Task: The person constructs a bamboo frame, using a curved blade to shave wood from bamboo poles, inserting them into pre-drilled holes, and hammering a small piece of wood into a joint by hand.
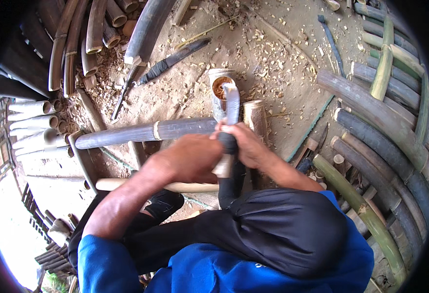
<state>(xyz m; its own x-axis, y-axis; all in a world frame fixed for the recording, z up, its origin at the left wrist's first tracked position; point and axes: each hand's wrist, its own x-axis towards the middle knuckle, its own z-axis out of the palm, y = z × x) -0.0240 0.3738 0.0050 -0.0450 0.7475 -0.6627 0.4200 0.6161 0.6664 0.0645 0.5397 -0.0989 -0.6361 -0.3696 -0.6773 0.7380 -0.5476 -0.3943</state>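
Note:
A knife (pixel 232 105) with a pale curved blade and a dark-wrapped handle points away from me between my hands. My left hand (pixel 192 157), smeared by motion, is closed at the handle, its fingers mostly hidden. Around the base of the blade, my right hand (pixel 244 144) is closed, fingertips curling to the left. The blade tip lies at the open end of a bamboo tube (pixel 215 97) with a brown inside. Just left of it, a long dark bamboo pole (pixel 131 134) lies crosswise beyond my left hand. A short, pale-topped bamboo stump (pixel 255 117) stands beyond my right hand.
A dark-wrapped blade tool (pixel 175 59) and pale chips lie on the dirt floor (pixel 278 73). Bamboo poles (pixel 375 117) crowd the right side. Cut bamboo tubes (pixel 36 122) are stacked at the left, with more bamboo (pixel 95 29) at the far left. A saw-like strip (pixel 309 129) lies right.

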